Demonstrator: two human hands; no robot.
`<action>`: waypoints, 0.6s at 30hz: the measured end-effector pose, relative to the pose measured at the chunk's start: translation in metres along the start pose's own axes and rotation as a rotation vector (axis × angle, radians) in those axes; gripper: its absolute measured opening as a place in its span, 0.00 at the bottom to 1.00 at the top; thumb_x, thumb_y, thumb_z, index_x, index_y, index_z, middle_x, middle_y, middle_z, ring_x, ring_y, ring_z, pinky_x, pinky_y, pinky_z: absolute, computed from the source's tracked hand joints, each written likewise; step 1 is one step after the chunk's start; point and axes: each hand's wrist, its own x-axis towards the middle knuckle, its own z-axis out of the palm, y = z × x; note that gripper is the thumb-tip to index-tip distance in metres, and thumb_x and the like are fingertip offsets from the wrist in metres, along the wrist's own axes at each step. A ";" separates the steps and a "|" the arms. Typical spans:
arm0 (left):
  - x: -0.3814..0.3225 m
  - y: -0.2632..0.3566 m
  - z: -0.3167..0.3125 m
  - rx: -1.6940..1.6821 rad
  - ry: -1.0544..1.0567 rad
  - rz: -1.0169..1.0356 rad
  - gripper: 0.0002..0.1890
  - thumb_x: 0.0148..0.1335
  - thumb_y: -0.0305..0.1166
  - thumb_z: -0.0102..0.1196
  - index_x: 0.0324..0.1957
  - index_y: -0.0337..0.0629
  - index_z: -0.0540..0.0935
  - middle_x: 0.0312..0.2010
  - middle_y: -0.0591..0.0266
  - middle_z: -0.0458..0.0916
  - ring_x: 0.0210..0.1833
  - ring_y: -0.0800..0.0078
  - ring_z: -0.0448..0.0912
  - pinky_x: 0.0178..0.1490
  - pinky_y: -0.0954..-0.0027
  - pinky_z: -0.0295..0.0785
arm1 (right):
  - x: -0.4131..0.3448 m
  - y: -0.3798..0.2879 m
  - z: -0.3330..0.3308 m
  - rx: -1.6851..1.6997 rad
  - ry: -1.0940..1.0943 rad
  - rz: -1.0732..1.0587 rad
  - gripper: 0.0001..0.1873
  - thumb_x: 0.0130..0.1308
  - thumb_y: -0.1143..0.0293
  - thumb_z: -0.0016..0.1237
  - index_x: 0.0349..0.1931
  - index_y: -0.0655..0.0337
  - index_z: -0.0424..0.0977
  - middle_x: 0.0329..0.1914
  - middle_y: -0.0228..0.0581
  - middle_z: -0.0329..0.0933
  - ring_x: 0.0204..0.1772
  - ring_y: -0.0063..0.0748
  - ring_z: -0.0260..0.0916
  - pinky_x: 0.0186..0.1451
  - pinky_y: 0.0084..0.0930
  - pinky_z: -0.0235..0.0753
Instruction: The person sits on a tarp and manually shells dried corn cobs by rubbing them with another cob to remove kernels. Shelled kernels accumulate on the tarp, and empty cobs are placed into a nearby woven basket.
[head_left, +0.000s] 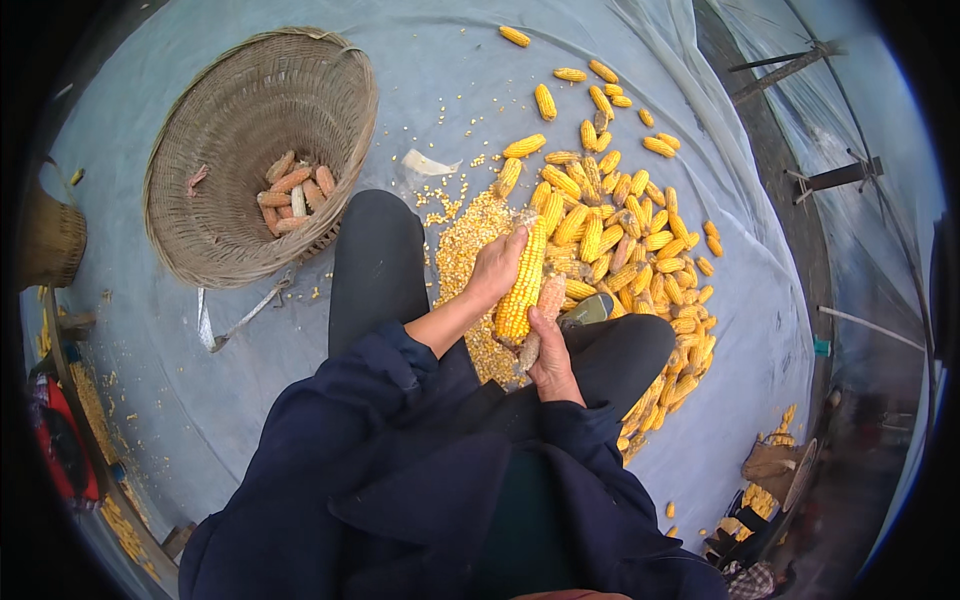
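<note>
My left hand (495, 268) grips a full ear of yellow corn (523, 281), its thumb near the upper end. In my right hand (553, 352) is a bare corn cob (552, 298), stripped of kernels and pressed beside the lower part of the ear. My right thumb touches the ear near its bottom end. Beneath both hands lies a heap of loose corn kernels (466, 232), spread between my legs. A big pile of unshelled corn ears (637, 240) rises just right of my hands, partly hidden by my right knee and a shoe (589, 310).
A wide wicker basket (217, 135) leans at the left, with several stripped cobs (294, 191) inside. A strap (244, 324) trails from it onto the pale plastic sheet (247, 420). Another basket (780, 469) stands at the lower right; wooden poles (784, 71) lie beyond the sheet's right edge.
</note>
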 end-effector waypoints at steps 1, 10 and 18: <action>-0.001 0.003 -0.007 0.097 0.013 0.046 0.27 0.67 0.51 0.38 0.31 0.32 0.75 0.24 0.52 0.75 0.29 0.64 0.71 0.39 0.66 0.66 | 0.000 0.001 0.001 -0.017 -0.009 -0.003 0.25 0.63 0.64 0.50 0.57 0.65 0.61 0.52 0.42 0.72 0.53 0.37 0.71 0.56 0.38 0.73; 0.006 -0.010 -0.029 0.416 0.167 0.313 0.24 0.67 0.44 0.35 0.29 0.30 0.74 0.23 0.41 0.75 0.30 0.48 0.77 0.33 0.57 0.69 | 0.010 0.009 -0.014 -0.019 -0.016 -0.070 0.28 0.64 0.56 0.47 0.57 0.66 0.61 0.50 0.49 0.73 0.46 0.47 0.75 0.43 0.41 0.80; 0.003 0.011 -0.036 -0.099 -0.203 -0.270 0.43 0.62 0.61 0.41 0.67 0.37 0.47 0.57 0.43 0.65 0.45 0.63 0.78 0.35 0.66 0.78 | -0.006 -0.010 -0.024 -0.050 0.000 -0.133 0.24 0.59 0.65 0.54 0.53 0.64 0.65 0.46 0.39 0.73 0.47 0.31 0.72 0.51 0.29 0.72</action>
